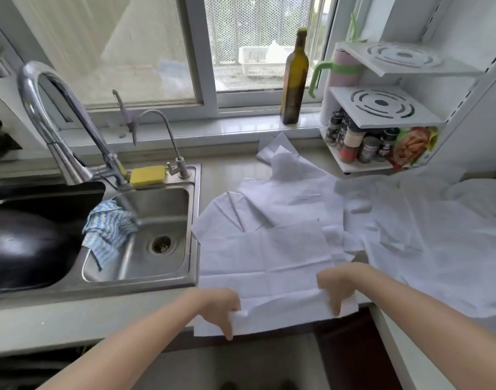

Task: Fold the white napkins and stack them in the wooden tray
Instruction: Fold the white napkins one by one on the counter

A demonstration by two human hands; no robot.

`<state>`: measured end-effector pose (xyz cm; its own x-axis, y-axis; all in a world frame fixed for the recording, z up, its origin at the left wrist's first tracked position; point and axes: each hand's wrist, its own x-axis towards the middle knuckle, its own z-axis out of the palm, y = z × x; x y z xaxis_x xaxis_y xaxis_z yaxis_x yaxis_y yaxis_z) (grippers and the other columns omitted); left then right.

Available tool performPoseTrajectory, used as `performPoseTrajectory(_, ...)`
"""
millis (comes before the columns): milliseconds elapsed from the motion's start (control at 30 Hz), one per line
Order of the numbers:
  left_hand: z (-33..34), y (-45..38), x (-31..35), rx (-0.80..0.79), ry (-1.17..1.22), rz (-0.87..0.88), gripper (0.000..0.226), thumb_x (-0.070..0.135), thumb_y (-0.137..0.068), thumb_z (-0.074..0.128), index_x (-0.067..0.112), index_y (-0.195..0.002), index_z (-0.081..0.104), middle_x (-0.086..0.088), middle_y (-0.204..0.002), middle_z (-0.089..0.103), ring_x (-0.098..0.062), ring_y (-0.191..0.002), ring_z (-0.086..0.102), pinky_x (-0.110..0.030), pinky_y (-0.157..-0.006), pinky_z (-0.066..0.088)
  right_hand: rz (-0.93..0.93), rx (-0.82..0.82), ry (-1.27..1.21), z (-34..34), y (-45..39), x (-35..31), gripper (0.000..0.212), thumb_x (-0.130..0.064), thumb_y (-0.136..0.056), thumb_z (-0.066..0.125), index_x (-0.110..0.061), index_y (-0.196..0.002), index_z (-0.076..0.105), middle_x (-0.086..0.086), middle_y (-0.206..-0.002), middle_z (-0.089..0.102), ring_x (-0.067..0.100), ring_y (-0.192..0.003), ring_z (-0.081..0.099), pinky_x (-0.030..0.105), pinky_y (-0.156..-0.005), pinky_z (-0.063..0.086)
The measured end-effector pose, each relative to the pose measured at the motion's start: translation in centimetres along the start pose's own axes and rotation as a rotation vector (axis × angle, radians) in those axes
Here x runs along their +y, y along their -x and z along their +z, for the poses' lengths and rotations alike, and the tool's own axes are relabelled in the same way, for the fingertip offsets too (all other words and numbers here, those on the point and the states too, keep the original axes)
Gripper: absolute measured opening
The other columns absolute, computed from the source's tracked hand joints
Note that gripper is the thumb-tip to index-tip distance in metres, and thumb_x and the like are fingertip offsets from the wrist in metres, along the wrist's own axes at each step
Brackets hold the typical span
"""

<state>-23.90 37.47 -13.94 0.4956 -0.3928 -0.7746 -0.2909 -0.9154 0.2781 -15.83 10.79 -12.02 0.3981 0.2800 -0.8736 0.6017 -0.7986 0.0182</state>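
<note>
Several white napkins lie unfolded and overlapping on the counter right of the sink. The nearest napkin (269, 266) is spread flat, and its front edge hangs over the counter's edge. My left hand (218, 305) pinches that napkin near its front left corner. My right hand (338, 285) pinches it near the front right corner. More crumpled napkins (427, 232) cover the counter to the right. No wooden tray shows in this view.
A steel sink (140, 280) with a blue-striped cloth (109, 229) and a black wok (24, 249) sits at the left. A yellow sponge (147, 175), a tall tap (58, 108), an olive oil bottle (293, 83) and a spice rack (382, 130) stand behind.
</note>
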Motion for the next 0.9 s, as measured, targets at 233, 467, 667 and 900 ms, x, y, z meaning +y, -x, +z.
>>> performPoseTrajectory(233, -3.6, -0.3, -3.3, 0.273, 0.578, -0.143, 0.042, 0.055, -0.086, 0.060, 0.020, -0.062, 0.052, 0.011, -0.057, 0.046, -0.007, -0.052, 0.042, -0.024, -0.052, 0.031, -0.029, 0.231, -0.476, -1.9, -0.6, 4.1, 0.010, -0.012, -0.079, 0.070, -0.014, -0.081, 0.060, 0.001, -0.076, 0.057, 0.015, -0.068, 0.054, 0.024, -0.055, 0.041)
performPoseTrajectory(467, -5.1, -4.5, -5.2, 0.886, 0.293, -0.385, 0.025, 0.028, -0.094, 0.053, 0.013, -0.079, 0.065, -0.004, -0.088, 0.065, -0.026, -0.091, 0.058, -0.033, -0.074, 0.035, 0.157, 0.771, -0.798, -3.6, -4.0, 6.0, 0.026, -0.012, -0.091, 0.055, -0.001, -0.068, 0.052, 0.011, -0.072, 0.052, 0.023, -0.070, 0.049, 0.032, -0.061, 0.032)
performPoseTrajectory(667, -5.9, -8.3, -6.0, 0.829, 0.093, -0.504, 0.026, 0.034, -0.097, 0.048, 0.019, -0.101, 0.069, 0.000, -0.110, 0.065, -0.022, -0.107, 0.056, -0.033, -0.084, 0.031, 0.288, 0.839, -0.784, -3.3, -7.4, 4.9, 0.033, -0.008, -0.090, 0.052, -0.015, -0.065, 0.033, 0.021, -0.088, 0.059, 0.034, -0.088, 0.055, 0.036, -0.068, 0.033)
performPoseTrajectory(900, -5.9, -10.6, -6.3, 0.741, 0.103, -0.556, 0.030, 0.025, -0.098, 0.039, 0.014, -0.105, 0.066, -0.005, -0.116, 0.056, -0.024, -0.107, 0.054, -0.035, -0.092, 0.032, 0.344, 0.881, -0.861, -2.2, -9.7, 4.6, 0.044, -0.006, -0.095, 0.045, -0.019, -0.058, 0.024, 0.028, -0.088, 0.060, 0.037, -0.091, 0.057, 0.034, -0.065, 0.022)
